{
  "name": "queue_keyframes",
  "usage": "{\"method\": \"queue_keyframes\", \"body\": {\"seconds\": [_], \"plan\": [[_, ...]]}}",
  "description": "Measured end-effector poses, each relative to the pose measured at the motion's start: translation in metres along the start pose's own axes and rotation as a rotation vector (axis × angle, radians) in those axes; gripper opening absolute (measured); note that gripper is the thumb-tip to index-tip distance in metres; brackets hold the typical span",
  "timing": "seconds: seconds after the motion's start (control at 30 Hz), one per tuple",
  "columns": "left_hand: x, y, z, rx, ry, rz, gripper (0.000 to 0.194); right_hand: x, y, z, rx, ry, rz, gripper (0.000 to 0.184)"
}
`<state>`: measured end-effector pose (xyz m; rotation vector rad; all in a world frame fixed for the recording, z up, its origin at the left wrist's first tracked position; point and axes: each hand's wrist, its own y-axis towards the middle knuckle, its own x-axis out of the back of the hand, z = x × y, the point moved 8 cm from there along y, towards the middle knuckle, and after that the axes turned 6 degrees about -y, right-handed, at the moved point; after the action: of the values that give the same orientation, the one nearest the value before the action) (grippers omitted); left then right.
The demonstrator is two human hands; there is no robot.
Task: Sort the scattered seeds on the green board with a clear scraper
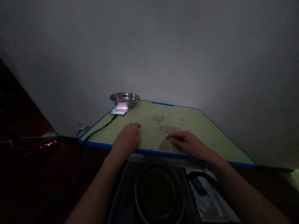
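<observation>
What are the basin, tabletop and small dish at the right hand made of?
Basin: metal, probably stainless steel, polished; bright reflections on rim and inner wall.
Tabletop: perhaps laminate or coated board, matte-looking; even pale surface, no strong glare.
Small dish: glass or clear plastic; see-through with faint highlights, too dim to tell which.

I note a pale-green tbl. (210, 140) w/ blue edging (98, 144), bearing a steel bowl (126, 99) at far L corner, blurred lit item (119, 109) adj., blk. cable (100, 128), scattered dk. bits (169, 128) approx. ctr., clear dish (165, 145) nr. front edge.
</observation>
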<state>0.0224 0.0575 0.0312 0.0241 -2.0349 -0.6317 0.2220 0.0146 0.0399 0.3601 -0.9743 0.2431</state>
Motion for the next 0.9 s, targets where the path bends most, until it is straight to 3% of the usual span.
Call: {"method": "queue_keyframes", "body": {"seconds": [0.17, 0.3, 0.57, 0.73, 0.9], "plan": [[-0.001, 0.000, 0.001, -0.006, 0.002, -0.016, 0.036, 0.004, 0.008, 0.008, 0.035, -0.023, -0.059, 0.026], [0.000, -0.001, -0.001, -0.009, 0.001, -0.020, 0.036, -0.007, 0.026, 0.016, 0.083, -0.043, -0.096, 0.025], [0.001, -0.001, 0.000, -0.015, -0.014, -0.024, 0.036, -0.022, 0.029, 0.026, 0.132, 0.006, -0.026, 0.024], [0.000, -0.001, 0.001, -0.008, -0.017, -0.018, 0.036, -0.012, 0.026, 0.021, 0.106, 0.004, -0.048, 0.024], [0.002, -0.001, -0.001, 0.002, -0.011, -0.003, 0.036, 0.011, 0.036, 0.001, 0.039, -0.046, -0.170, 0.025]]}}
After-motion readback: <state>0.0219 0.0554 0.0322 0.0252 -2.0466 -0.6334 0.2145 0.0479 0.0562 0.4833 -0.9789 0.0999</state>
